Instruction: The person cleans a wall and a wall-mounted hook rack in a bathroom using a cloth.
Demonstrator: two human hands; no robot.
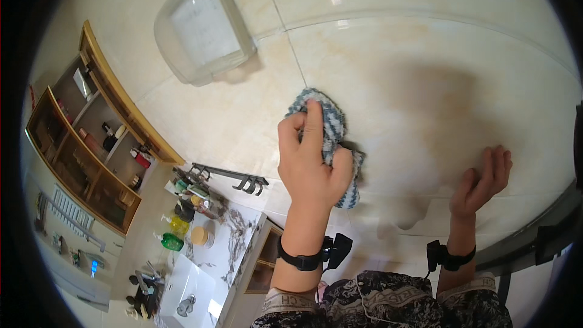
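My left hand (309, 159) presses a fluffy blue-and-white striped cloth (334, 123) against the glossy cream wall tiles (391, 54). Its fingers are bent over the cloth, and part of the cloth hangs down beside the thumb. To the right, my right hand (485, 180) holds nothing, its fingers loosely curled and a little apart, near the same wall; whether it touches the tiles I cannot tell. Each wrist wears a black strap with a small device. Up and left of the cloth, a translucent plastic dispenser (207, 27) is fixed to the tiles.
A black hook rail (230, 175) is mounted at the lower left. Below it, a marbled counter (237, 237) holds pump bottles, a lidded jar (202, 237) and a white sink (189, 289). A wood-framed mirror cabinet (91, 159) stands open at left. A dark frame (524, 232) runs along the right.
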